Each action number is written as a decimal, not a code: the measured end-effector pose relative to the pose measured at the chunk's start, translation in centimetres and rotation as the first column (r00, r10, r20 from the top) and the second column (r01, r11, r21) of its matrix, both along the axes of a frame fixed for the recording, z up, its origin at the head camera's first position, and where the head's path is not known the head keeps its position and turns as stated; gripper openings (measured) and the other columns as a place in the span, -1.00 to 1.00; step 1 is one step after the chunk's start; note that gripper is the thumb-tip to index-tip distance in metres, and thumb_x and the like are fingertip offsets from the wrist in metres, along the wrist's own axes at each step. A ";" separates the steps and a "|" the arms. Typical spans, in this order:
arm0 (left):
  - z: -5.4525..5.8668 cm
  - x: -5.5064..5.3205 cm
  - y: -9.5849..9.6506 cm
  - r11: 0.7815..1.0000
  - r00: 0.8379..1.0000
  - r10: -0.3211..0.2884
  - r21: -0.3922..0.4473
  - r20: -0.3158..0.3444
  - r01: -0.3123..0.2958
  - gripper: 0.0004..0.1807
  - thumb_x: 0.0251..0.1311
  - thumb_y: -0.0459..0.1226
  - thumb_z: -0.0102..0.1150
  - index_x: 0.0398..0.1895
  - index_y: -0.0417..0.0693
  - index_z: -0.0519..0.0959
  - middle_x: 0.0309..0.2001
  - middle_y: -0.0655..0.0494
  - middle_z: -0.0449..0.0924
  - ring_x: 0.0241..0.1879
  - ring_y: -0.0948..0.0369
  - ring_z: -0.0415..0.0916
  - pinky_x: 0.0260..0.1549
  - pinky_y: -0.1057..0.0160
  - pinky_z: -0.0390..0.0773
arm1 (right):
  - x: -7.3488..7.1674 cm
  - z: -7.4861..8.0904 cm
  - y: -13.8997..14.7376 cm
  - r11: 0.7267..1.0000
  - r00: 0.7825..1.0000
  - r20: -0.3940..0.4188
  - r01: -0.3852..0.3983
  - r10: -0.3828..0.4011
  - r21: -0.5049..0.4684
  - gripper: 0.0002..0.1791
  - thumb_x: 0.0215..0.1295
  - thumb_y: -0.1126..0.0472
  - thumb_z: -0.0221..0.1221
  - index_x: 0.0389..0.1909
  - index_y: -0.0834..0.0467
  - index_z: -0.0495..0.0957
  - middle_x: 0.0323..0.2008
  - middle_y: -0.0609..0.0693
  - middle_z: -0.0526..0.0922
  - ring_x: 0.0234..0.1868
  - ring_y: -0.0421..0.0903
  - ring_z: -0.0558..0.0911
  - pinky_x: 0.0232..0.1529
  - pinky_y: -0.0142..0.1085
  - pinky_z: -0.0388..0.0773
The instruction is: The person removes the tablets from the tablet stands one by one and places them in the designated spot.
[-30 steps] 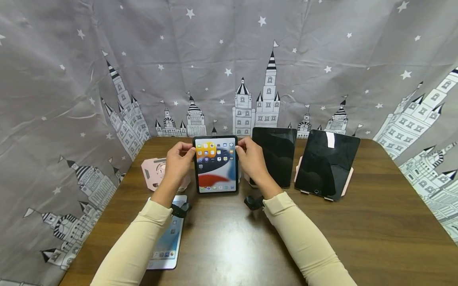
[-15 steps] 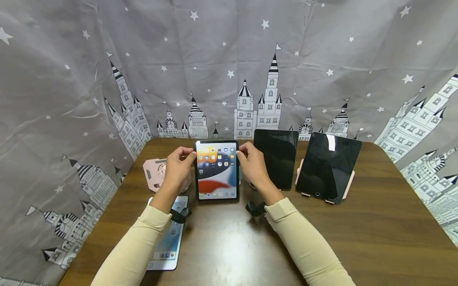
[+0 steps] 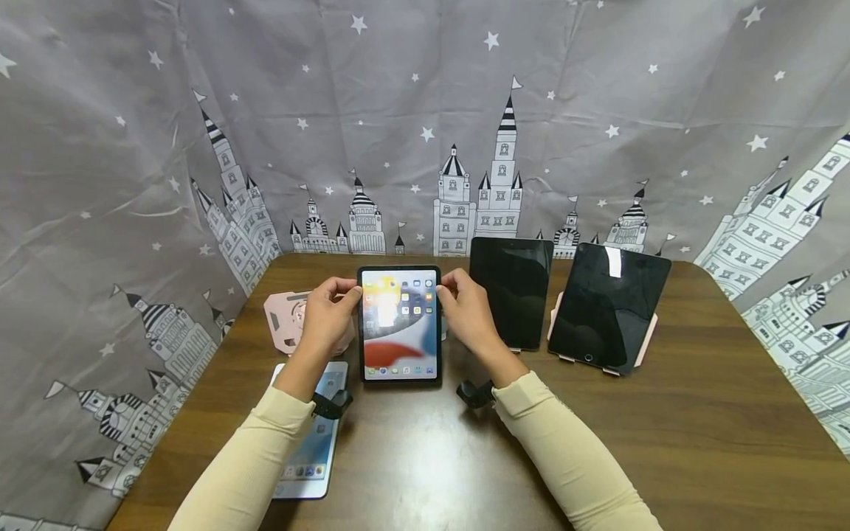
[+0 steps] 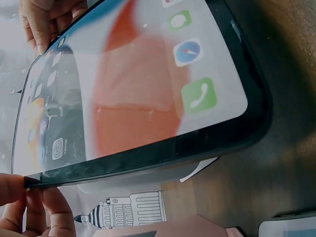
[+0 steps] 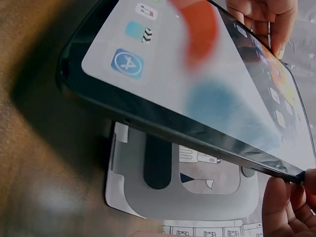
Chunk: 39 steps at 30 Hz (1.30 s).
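Here's my brown wooden table, well stocked!
White tablet lying flat at near left, screen lit; pink stand beyond it; grey stand around the middle; a stand mostly hidden by its black tablet; and, on my right, a second pink stand.

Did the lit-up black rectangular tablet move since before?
Yes, the lit-up black tablet shifted down the head view, away from the brown wooden table's far edge.
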<state>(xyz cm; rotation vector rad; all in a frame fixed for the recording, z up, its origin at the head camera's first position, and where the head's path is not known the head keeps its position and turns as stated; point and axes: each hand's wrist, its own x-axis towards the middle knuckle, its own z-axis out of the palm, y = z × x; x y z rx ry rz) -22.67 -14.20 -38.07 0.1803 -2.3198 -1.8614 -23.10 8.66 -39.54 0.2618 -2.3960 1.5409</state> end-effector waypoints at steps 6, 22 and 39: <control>-0.2 0.0 -0.5 1.000 0.999 -0.030 -0.007 0.030 0.030 -0.81 0.35 -0.37 0.15 -0.06 -0.32 0.56 -0.07 -0.11 0.52 -0.25 0.20 0.52 -0.24 0.29 0.62 | 0.2 -0.4 -0.1 0.998 0.996 0.085 -0.037 0.042 -0.057 -0.90 0.42 0.31 0.13 -0.16 0.28 0.50 -0.31 0.13 0.60 -0.41 0.14 0.66 -0.43 -0.26 0.63; -0.7 0.9 -1.6 0.995 0.993 -0.088 -0.044 0.076 0.091 -0.85 0.36 -0.40 0.14 -0.10 -0.33 0.51 -0.11 -0.10 0.48 -0.27 0.16 0.50 -0.29 0.29 0.64 | 1.2 -1.1 -0.5 0.997 0.986 0.152 -0.057 0.064 -0.052 -0.90 0.41 0.30 0.13 -0.17 0.26 0.49 -0.35 0.10 0.60 -0.49 0.10 0.64 -0.49 -0.27 0.60; -0.3 1.9 -2.2 0.984 0.984 -0.121 -0.113 0.129 0.135 -0.80 0.37 -0.38 0.14 -0.03 -0.34 0.52 -0.12 -0.15 0.53 -0.21 0.12 0.57 -0.23 0.22 0.68 | 1.7 -2.1 -0.8 0.987 0.970 0.219 -0.074 0.105 -0.143 -0.92 0.40 0.33 0.11 -0.20 0.29 0.48 -0.37 0.12 0.58 -0.41 0.28 0.65 -0.34 0.06 0.67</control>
